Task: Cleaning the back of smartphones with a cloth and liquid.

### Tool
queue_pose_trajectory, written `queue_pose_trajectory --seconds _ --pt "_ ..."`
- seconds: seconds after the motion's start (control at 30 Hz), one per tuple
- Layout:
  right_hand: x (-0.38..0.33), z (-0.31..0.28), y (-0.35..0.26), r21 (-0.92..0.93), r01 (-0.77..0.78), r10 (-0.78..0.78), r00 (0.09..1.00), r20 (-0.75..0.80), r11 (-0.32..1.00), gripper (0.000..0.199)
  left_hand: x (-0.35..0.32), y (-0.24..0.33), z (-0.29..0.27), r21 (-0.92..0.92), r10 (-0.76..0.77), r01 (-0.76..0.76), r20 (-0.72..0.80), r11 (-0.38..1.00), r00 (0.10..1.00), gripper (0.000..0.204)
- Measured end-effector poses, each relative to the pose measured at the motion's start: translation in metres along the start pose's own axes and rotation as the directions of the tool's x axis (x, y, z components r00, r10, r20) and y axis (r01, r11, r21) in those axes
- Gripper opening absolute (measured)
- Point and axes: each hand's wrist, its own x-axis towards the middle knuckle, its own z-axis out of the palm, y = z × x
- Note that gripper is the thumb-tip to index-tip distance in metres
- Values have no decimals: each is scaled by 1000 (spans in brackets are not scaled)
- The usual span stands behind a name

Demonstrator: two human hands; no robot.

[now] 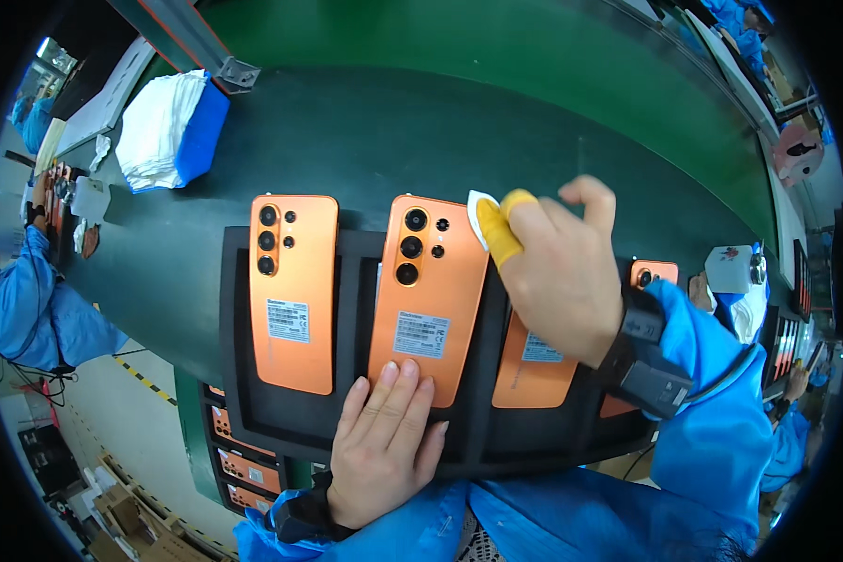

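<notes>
A black foam tray point(239, 309) lies on the dark green belt and carries several orange phones, backs up. My left hand point(384, 445) rests flat with its fingertips on the lower end of the middle orange phone point(428, 295). My right hand point(557, 267) hovers over the phone to the right point(532, 370), hiding most of it. Its forefinger wears a yellow finger cot and pinches a small white cloth point(480, 215) near the middle phone's top corner. Another orange phone point(293, 290) lies at the tray's left. A black band sits on each wrist.
A blue box of white cloths point(173, 131) stands on the belt at the back left. More orange phones sit in a stack of trays point(244, 459) below the belt edge. People in blue coats work at the left point(28, 309) and right point(796, 421).
</notes>
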Motion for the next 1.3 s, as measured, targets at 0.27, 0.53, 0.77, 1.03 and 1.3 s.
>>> queue_pose_trajectory --seconds 0.27,0.53,0.77,1.03,1.3 --pt "-29 -15 -47 357 130 -118 992 -53 925 12 1 -7 1 -12 38 -39 -28 999 999 50" --pt "62 -29 -40 198 239 -205 963 -177 951 29 -12 -18 -20 -212 -22 -24 -210 977 978 45" --pt "94 23 -81 76 535 -519 838 -167 841 12 -17 -55 -28 -5 -148 153 -271 988 951 47" --pt "98 41 -74 94 481 -443 855 -269 872 12 -11 -59 -25 -39 -176 171 -236 984 956 50" --pt "128 49 -58 -28 364 -352 875 -334 931 5 -13 -61 -26 -30 -202 200 -234 979 951 50"
